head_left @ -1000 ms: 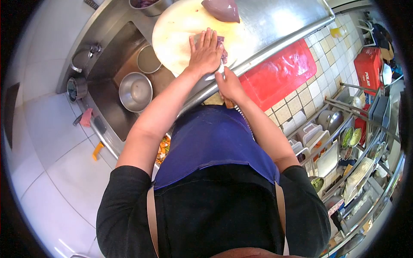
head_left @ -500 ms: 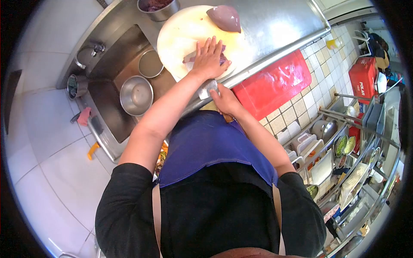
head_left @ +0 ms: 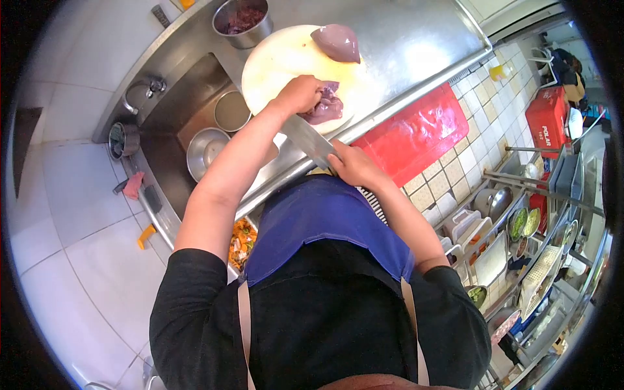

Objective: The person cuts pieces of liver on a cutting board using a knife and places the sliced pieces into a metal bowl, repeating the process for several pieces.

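Note:
My left hand (head_left: 300,95) is closed, its fingers gripping the edge of a piece of liver-like dark red meat (head_left: 326,109) on the round white cutting board (head_left: 276,65). My right hand (head_left: 356,165) is wrapped round the handle of a wide-bladed knife (head_left: 308,141). The knife's blade points up and left, past the board's near edge, apart from the meat. Most of its handle is hidden in my fist. A larger smooth piece of the same meat (head_left: 336,43) lies at the far side of the board.
A metal pot (head_left: 243,38) with dark meat stands behind the board. The sink (head_left: 170,107) at left holds metal bowls (head_left: 203,156). A red lid-like panel (head_left: 416,140) is below the counter's right edge. Shelves with containers (head_left: 494,247) stand at right.
My left hand has gone from lying flat over the meat to gripping its edge, uncovering it. The knife has swung so its blade shows broadside. The view has shifted slightly.

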{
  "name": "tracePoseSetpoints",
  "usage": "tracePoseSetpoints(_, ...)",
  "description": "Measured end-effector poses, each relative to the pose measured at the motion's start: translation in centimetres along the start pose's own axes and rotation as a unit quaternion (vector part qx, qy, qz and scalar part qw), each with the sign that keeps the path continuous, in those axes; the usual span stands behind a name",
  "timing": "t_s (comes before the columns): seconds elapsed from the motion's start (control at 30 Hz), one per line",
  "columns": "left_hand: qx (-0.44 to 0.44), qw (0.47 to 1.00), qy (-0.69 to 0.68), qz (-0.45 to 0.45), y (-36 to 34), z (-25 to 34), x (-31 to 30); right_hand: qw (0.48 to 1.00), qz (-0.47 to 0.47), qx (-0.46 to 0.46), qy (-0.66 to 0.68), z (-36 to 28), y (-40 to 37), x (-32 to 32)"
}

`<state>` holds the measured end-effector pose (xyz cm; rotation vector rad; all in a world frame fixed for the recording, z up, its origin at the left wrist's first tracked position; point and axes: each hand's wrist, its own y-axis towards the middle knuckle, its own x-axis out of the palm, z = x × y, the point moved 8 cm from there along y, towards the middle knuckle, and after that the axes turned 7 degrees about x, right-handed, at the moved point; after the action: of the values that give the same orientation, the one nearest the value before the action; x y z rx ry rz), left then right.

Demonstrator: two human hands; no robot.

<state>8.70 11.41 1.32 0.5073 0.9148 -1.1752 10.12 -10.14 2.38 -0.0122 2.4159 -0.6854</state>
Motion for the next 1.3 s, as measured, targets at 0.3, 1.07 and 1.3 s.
tracePoseSetpoints(0.3,-0.206,0.8,-0.529,0.194,-5.0,-11.3,-1.1,0.986,0.118,0.028,0.117,7.4,-6.3,-3.0)
tracePoseSetpoints(1.07,-0.206,0.845,-0.431,0.24,-6.5,-13.8,-8.2,0.912,0.15,0.142,0.354,11.8,-7.0,-1.8)
tracePoseSetpoints(1.3,-0.19,0.955,-0.069,0.218,-11.6,-9.1,-2.8,0.914,0.157,0.123,0.354,12.1,-6.6,-1.8)
